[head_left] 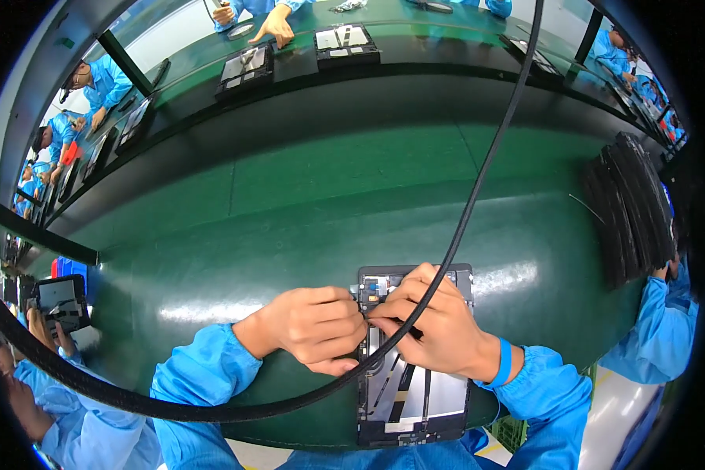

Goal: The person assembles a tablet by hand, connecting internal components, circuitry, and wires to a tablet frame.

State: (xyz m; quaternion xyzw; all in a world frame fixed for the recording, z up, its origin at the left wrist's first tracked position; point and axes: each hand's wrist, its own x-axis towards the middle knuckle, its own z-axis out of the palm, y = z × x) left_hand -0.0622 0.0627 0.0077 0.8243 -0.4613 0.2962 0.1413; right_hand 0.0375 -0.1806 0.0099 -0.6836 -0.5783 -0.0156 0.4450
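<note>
A long green work surface (305, 196) with a glossy sheen is seen; overhead light is reflected on it in pale patches. A dark raised divider (352, 102) runs along its length. Beyond it, a second green bench (415, 31) is lined with black trays (247, 69). A stack of black trays (630, 204) stands at the right. Pale floor (615, 415) is visible at lower right.

Hands (384, 325) hide open tablet (415, 392) middle (fingertip work unreadable).
</note>
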